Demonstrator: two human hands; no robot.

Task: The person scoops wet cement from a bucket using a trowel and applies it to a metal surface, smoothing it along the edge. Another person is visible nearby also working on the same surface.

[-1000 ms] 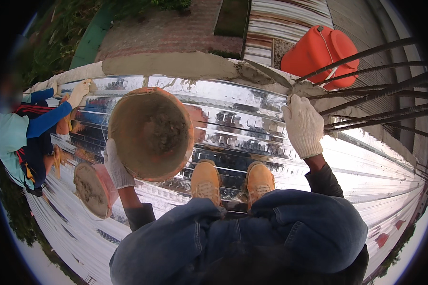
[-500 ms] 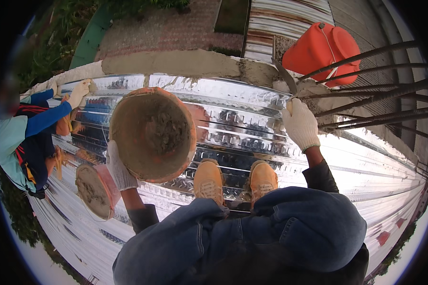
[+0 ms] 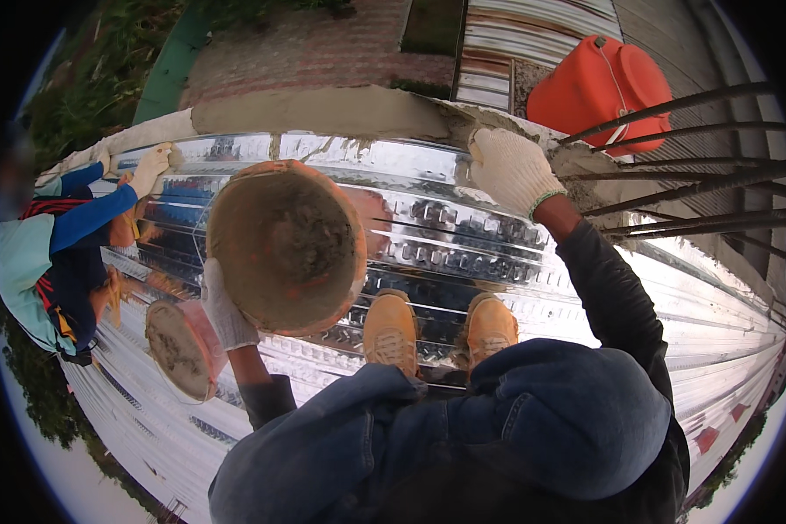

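Observation:
My left hand (image 3: 227,307), in a white knit glove, grips the lower left side of an orange bucket (image 3: 358,253). The bucket tilts so its mouth faces me, and wet grey mortar (image 3: 310,240) lies inside. My gloved right hand (image 3: 513,171) is closed on a trowel over the mortared top of the wall (image 3: 323,113). The hand hides most of the trowel, and its blade can hardly be made out.
Shiny corrugated metal sheeting (image 3: 463,262) lies under my boots (image 3: 393,332). Steel bars (image 3: 699,188) jut in at right, near a red bucket (image 3: 585,92) beyond the wall. Left, another mortar bucket (image 3: 210,341) stands by a co-worker (image 3: 26,262), whose gloved hands touch the wall.
My right hand has moved left and farther out along the wall top, with the trowel. Its blade, plain to see before, is now mostly hidden. My left hand stays on the bucket.

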